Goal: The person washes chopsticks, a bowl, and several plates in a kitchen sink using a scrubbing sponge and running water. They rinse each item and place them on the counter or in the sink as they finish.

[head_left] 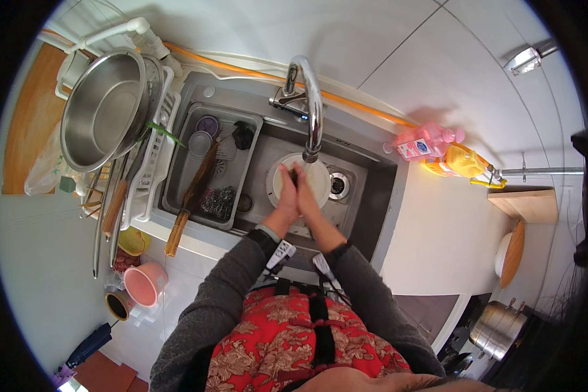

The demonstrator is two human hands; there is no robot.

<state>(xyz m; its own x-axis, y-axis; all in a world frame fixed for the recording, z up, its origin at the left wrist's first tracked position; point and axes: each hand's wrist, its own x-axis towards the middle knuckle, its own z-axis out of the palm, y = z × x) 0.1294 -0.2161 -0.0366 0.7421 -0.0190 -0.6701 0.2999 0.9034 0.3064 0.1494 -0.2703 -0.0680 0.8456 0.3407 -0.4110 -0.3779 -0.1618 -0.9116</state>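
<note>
My left hand (288,194) and my right hand (306,196) are close together under the spout of the chrome faucet (314,122). Between the fingers shows a small dark thing, too hidden to name; which hand grips it is not clear. Below my hands, a round white bowl (319,182) sits in the steel sink (264,147), beside the drain strainer (339,185). The faucet's tip is right at my fingertips.
At the left, a grey tray (176,181) holds a straw brush (194,186) and scouring pads. A white dish rack (147,181) bears a steel basin (105,115). Pink (424,141) and yellow (453,161) bottles stand right of the sink.
</note>
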